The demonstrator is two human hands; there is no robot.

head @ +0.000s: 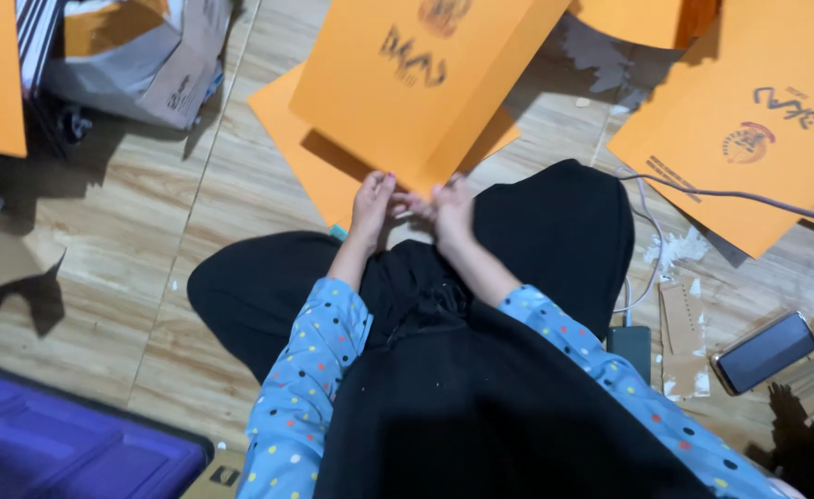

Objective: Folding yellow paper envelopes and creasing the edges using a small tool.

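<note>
I sit cross-legged on the floor in black trousers and blue dotted sleeves. An orange paper sheet [416,83] with a dark printed mark is tilted up in front of my knees. My left hand [371,208] grips its near corner from the left. My right hand [448,208] pinches the same corner from the right, fingers touching a small pale strip at the edge. A second orange sheet [310,152] lies flat on the floor beneath the held one.
More orange sheets [758,111] lie at the right and top. A phone [764,351] and torn paper backing [682,337] are by my right knee, with a cable [730,194] across. A purple crate [55,444] sits bottom left, a cardboard box [153,55] top left.
</note>
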